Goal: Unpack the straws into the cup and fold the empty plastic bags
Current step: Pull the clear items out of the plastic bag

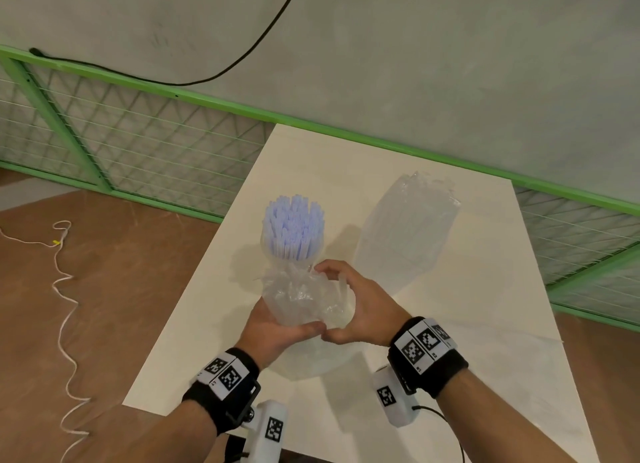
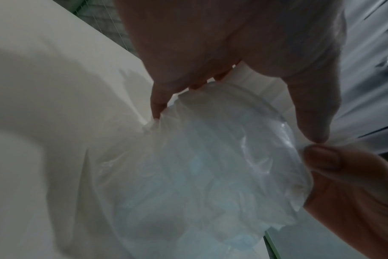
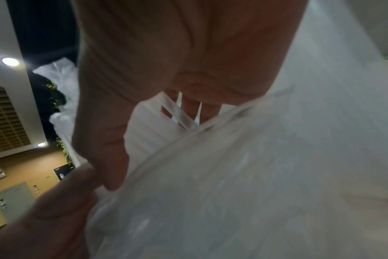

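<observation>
A clear cup (image 1: 293,254) packed with pale blue straws (image 1: 293,227) stands upright on the white table (image 1: 450,376). Just in front of it, both hands hold a crumpled clear plastic bag (image 1: 301,298) above the table. My left hand (image 1: 277,327) cups the bag from below and the left, its thumb on the near side. My right hand (image 1: 349,303) grips the bag from the right, fingers curled over its top. In the left wrist view the bag (image 2: 210,175) fills the middle, pinched by my left hand (image 2: 233,105). The right wrist view shows the bag (image 3: 233,192) under my right hand (image 3: 155,131).
A second clear plastic bag (image 1: 408,227) lies flat on the table at the back right. A green mesh fence (image 1: 138,144) runs behind the table. A white cord (image 1: 65,306) snakes over the brown floor at the left.
</observation>
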{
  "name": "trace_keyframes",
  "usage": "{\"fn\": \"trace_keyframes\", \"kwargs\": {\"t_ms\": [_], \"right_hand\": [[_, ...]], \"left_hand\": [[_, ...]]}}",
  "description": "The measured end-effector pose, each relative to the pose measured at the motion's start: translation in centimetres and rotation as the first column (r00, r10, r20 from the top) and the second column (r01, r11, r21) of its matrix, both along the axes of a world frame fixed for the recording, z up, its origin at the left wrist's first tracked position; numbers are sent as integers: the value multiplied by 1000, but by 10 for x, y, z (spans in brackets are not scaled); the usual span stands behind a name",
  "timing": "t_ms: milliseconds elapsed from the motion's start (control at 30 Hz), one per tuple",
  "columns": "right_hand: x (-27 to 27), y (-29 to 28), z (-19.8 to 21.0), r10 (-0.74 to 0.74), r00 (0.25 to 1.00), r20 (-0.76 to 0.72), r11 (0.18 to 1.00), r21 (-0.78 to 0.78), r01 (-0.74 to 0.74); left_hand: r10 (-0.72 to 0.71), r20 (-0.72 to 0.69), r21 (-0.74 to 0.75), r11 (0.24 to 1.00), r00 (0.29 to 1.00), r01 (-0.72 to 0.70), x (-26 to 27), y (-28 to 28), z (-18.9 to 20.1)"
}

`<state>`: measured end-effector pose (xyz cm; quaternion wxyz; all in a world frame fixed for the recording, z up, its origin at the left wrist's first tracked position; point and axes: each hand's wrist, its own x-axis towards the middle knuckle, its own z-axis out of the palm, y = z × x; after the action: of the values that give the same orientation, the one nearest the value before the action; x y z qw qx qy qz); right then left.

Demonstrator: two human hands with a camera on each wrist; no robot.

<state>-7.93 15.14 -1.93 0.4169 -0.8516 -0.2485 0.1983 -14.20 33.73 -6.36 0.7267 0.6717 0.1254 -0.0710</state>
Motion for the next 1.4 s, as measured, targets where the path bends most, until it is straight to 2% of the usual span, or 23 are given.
{"fn": "trace_keyframes", "kwargs": {"t_ms": [167, 400, 567, 800, 1000, 1233, 1400], "right_hand": [[-3, -5, 8, -18, 1000, 8, 999, 51, 18], [-4, 0, 18, -117, 982, 148, 983, 156, 93], [-2, 5, 18, -132, 953, 274, 976, 203, 77], [-4, 9, 20, -202, 947, 249, 954, 271, 132], [-1, 10, 13, -183, 902, 390, 965, 247, 89], [-1, 9, 12, -205, 926, 318, 958, 259, 123], [2, 8, 4, -199, 860, 470, 969, 226, 101]], "left_hand": [[-2, 10, 5, 1000, 1000, 2, 2, 2, 1], [-49, 14, 3, 999, 999, 49, -1, 1, 0], [-69, 34, 21, 997, 997, 69, -3, -2, 2], [-90, 49, 76, 993, 995, 86, -2, -4, 3], [-92, 44, 72, 993, 995, 89, -1, -7, 4], [-77, 36, 91, 993, 996, 74, -2, -10, 3], [-60, 26, 81, 995, 998, 58, -3, -11, 3]]}}
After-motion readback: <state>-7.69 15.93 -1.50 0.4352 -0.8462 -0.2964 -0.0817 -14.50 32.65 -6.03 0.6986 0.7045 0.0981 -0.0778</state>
